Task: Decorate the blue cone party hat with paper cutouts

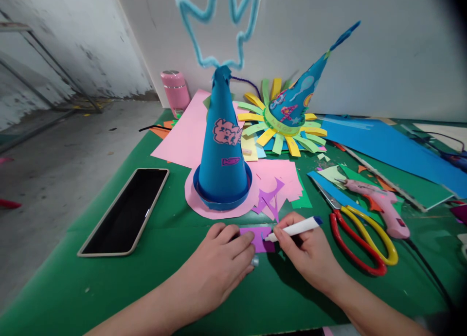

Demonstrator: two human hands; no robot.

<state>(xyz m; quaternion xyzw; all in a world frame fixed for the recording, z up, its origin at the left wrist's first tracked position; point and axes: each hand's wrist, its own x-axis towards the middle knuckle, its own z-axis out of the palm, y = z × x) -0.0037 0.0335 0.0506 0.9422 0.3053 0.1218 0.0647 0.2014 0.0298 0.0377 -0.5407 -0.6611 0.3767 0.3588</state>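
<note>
A small piece of purple paper (260, 246) lies on the green tabletop with a short blue mark on it. My left hand (228, 258) presses on its left part, fingers curled close together. A small bluish-grey end (254, 261), perhaps a marker cap, peeks out beneath those fingers. Pinched in my right hand (306, 248) is a white marker (295, 229) with a blue end, its tip at the paper. Just beyond stands a blue paper cone hat (222, 175) on a pink round brim (191, 195), with pink and purple cutouts and a light-blue fuzzy wire shape (239, 51) on top.
Right of my hand lie scissors (357, 234) with red and yellow handles and a pink glue gun (383, 200). A phone (124, 214) is at left. Behind are a second cone hat (295, 102), a pink bottle (175, 93), blue sheets (397, 151) and purple scraps (269, 197).
</note>
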